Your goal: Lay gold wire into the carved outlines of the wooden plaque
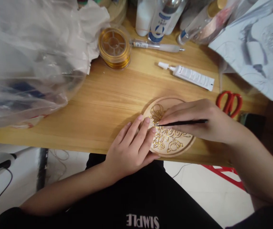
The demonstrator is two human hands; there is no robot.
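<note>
A round wooden plate [189, 143] with a raised rim lies at the table's front edge, its face covered in curling gold wire outlines [160, 144]. My left hand [133, 144] rests on the plate's left side, fingers spread and lying flat, holding nothing. From the right, my right hand [198, 119] pinches slim black tweezers [186, 122]. Their tip touches or hovers just over the wire pattern, close to my left fingertips; which of the two cannot be told. Part of the pattern is hidden under my right fingers.
Behind the plate lie a white glue tube [193, 77], a pen [160, 47] and a spool of gold wire [114, 47]. Orange-handled scissors [229, 103] are at the right, below printed sheets [257, 47]. Bottles [162, 24] stand at the back; a plastic bag [31, 57] fills the left.
</note>
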